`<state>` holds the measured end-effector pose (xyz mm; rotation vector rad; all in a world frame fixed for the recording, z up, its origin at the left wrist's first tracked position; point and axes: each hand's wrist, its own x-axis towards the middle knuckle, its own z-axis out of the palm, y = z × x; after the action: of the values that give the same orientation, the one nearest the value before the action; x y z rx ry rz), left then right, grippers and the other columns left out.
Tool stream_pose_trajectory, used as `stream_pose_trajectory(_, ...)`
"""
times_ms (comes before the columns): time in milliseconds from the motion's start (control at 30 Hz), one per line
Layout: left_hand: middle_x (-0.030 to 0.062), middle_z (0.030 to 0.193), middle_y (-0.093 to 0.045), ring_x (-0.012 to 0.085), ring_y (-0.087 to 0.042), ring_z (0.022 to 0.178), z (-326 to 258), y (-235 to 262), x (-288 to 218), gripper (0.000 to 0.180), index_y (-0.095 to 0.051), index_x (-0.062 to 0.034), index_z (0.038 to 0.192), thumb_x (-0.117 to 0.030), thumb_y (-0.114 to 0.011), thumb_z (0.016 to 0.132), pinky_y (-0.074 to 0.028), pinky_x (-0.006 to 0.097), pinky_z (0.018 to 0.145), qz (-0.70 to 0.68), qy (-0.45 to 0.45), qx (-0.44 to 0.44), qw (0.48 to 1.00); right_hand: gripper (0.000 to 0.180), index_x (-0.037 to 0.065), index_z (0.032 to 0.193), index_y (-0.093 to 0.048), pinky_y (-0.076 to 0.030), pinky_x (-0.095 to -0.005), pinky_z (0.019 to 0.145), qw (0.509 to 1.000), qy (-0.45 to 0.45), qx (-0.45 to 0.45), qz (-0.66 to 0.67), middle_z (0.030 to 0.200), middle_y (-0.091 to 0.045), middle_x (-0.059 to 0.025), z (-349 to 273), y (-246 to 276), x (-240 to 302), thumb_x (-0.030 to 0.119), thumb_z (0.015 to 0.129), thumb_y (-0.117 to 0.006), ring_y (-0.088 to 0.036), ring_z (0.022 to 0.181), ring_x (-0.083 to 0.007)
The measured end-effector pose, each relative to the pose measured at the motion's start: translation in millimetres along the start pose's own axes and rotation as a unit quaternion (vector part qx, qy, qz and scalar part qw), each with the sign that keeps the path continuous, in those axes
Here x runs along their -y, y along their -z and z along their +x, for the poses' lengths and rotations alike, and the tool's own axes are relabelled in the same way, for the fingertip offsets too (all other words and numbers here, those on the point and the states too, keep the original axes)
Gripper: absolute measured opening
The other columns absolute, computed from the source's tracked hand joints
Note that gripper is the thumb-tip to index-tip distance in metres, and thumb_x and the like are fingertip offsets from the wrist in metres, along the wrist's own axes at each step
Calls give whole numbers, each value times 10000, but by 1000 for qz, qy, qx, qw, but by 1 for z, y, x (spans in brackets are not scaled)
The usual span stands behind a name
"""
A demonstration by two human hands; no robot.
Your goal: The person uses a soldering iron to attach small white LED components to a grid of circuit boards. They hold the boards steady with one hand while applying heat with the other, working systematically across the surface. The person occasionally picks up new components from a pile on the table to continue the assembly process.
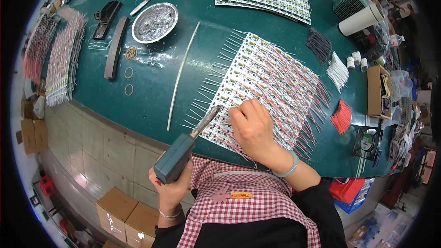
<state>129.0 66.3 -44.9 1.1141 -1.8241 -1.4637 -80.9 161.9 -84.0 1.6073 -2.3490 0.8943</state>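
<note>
Head view: a green soldering gun point(173, 158) is gripped by its body in the left hand point(172, 181), angled so that its tip is brought to the wired panel point(271, 92), laid flat on the bench point(151, 110). The right hand point(251, 126) is narrowed beside the tip, seemingly for fine control; whether anything is pinched cannot be told. Red wires point(341, 117) are kept nearby, presumably for easy reach.

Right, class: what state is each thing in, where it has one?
Left hand: closed around the soldering gun.
Soldering gun: held, tip at the board.
Right hand: curled over the board, grip hidden.
Board: partly covered by wires.
Metal bowl: open, holding silvery bits.
Rubber bands: loose, unstretched.
Small cardboard box: open.
Fan: running or not, cannot tell.
Nearest floor boxes: shut.
</note>
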Motion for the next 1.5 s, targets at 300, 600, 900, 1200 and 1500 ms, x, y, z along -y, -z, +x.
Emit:
stream_pose_trajectory(300,89,819,-665,112,-622,686,4,-3,3,186,-672,76,899,62,-722,721,-478,247,599,29,-35,38,998,119,19,843,-613,-400,-367,638,1000,6,-17,10,771,-489,-75,1,-2,-2,47,729,-633,-510,755,-249)
stream_pose_trajectory(600,81,850,-682,107,-628,710,2,0,1,181,-685,68,898,53,-738,726,-494,250,619,14,-16,17,1000,136,6,831,-598,-431,-374,622,1000,14,-11,12,775,-486,-92,2,-5,0,31,698,-612,-510,754,-262)
stream_pose_trajectory(900,96,919,-694,137,-620,751,31,17,-1,341,-678,58,1075,-2,-788,758,-499,261,668,24,-146,-153,977,89,32,750,-559,-432,-353,615,1000,12,-15,-20,764,-479,-90,0,-3,-2,61,677,-600,-509,756,-256)
stream_pose_trajectory(1200,69,805,-652,73,-528,549,157,4,-28,198,-663,78,997,42,-710,808,-400,221,481,-1,-128,-184,975,60,42,735,-555,-434,-353,664,1000,6,-5,-6,805,-499,-89,-4,-4,-2,61,694,-594,-512,821,-254)
stream_pose_trajectory(1500,108,832,-654,106,-539,527,108,-17,-29,267,-642,85,1026,81,-701,766,-402,225,443,-132,-106,-137,976,75,51,763,-569,-416,-361,663,999,-4,8,42,797,-490,-85,-14,27,-14,49,698,-608,-502,786,-261)
